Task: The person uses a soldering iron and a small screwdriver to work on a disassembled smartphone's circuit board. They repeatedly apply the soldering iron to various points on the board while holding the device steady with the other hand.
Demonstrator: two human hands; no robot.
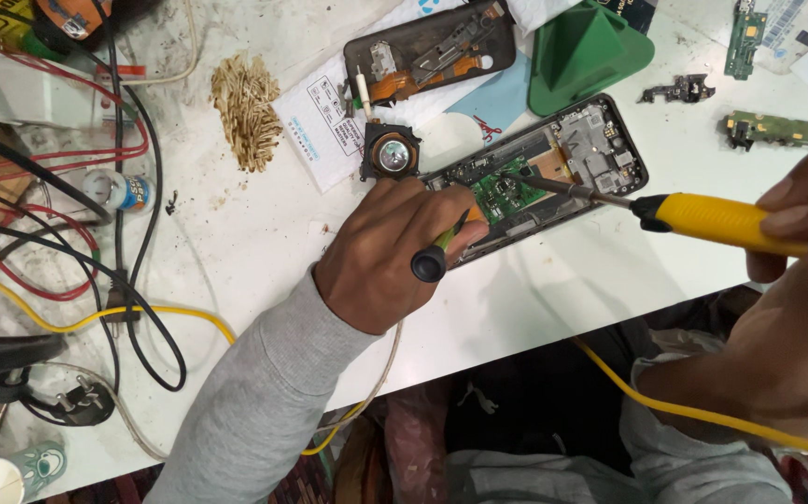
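Note:
An opened phone [553, 173] lies tilted on the white table [264, 243], its green circuit board exposed. My left hand [390, 252] rests on the phone's left end and grips a slim tool with a green shaft and black round end [430, 262]. My right hand [796, 308] holds a yellow-handled soldering iron [716, 221]; its metal tip reaches the board near the phone's middle. A yellow cord [702, 411] runs from the iron past my right wrist.
A second opened phone back [427, 51], a green plastic stand [586, 51], loose circuit boards [777, 129], a square lens part [390, 152], brass wool [247, 107], tangled red, black and yellow wires [68, 233], a paper cup [21, 471] at bottom left.

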